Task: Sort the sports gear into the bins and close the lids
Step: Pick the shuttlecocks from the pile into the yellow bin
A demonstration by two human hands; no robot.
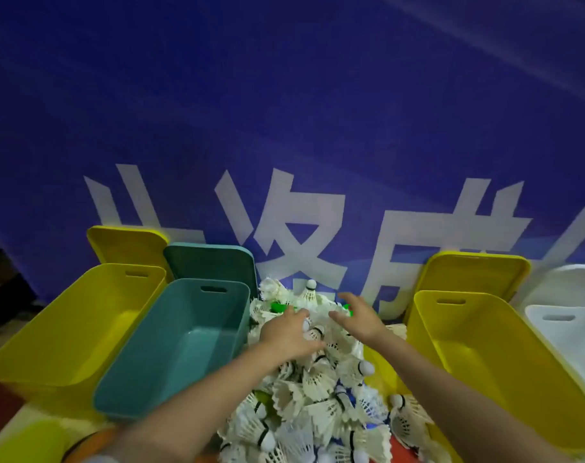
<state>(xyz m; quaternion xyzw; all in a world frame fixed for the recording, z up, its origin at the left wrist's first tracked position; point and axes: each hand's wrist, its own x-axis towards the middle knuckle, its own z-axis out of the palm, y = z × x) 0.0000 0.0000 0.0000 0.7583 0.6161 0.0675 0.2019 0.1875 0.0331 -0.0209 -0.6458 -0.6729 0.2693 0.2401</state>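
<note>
Blue banner [318, 95] with big white characters fills the whole background behind a heap of white shuttlecocks [318, 389], and every place below is given from that heap.

Left of the heap and touching its edge sits a teal bin [170, 355], open and with nothing visible inside. Further left, against the teal bin's far side, is a yellow bin [70, 332], also open and bare inside. Right of the heap stands a second yellow bin [485, 355], open as well, and beyond it, at the frame's right edge, a white bin [572, 342] only partly in view.

Four lids lean up against the banner, one behind each bin: a yellow lid [127, 245] behind the left bin, a teal lid [211, 265] behind the teal bin, a yellow lid [475, 275] behind the right yellow bin, and a white lid [575, 282] behind the white bin.

The heap itself runs from the banner down to the bottom edge, with bits of green showing near its far end and bits of blue lower down.

Both forearms reach over the heap. The left hand [291, 335] rests palm down on the shuttlecocks near the heap's far end, fingers spread. The right hand [358, 315] hovers just right of it over the same spot, fingers straight and apart, gripping nothing.
</note>
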